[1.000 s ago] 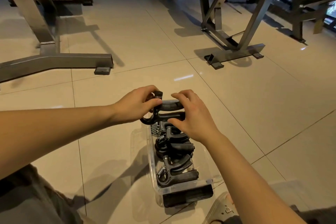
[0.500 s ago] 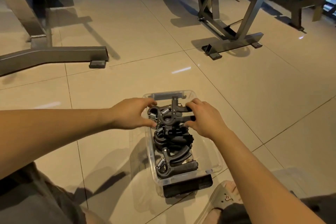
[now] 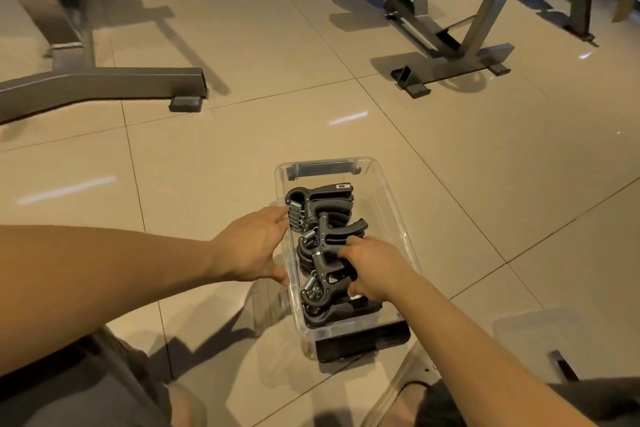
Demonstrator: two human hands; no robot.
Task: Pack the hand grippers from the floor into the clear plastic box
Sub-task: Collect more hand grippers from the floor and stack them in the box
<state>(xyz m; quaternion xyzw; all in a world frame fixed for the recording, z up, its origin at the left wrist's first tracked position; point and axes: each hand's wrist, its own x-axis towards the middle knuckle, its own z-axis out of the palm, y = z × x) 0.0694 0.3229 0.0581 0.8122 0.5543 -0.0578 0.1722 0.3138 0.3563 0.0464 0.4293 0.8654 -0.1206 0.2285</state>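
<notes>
1. Nearest the camera, at the bottom edge, dark shorts (image 3: 69, 392) cover the person's lap.
2. Slightly farther, on the right, a clear lid (image 3: 526, 329) lies flat on the tiled floor (image 3: 207, 166), near the box's right side.
3. Between the 2 forearms, the clear plastic box (image 3: 394, 215) stands on the floor with its long side running away from the person. A black latch (image 3: 363, 340) sits on its near end.
4. Inside the box, the hand grippers (image 3: 322, 198) lie overlapping in a row from the near end toward the far end. They are black with metal springs on their left side.
5. The right hand (image 3: 374, 270) is inside the box over the middle of the row, its fingers curled round gripper handles.
6. The left hand (image 3: 249, 246) is at the box's left wall, relaxed and holding nothing. Its fairly straight fingers reach over the rim to touch a spring (image 3: 297, 218), and its thumb is outside the wall.
7. Farthest off, 2 metal frames stand on the tiles, 1 on the left (image 3: 104, 80) and 1 on the right (image 3: 450, 55).
</notes>
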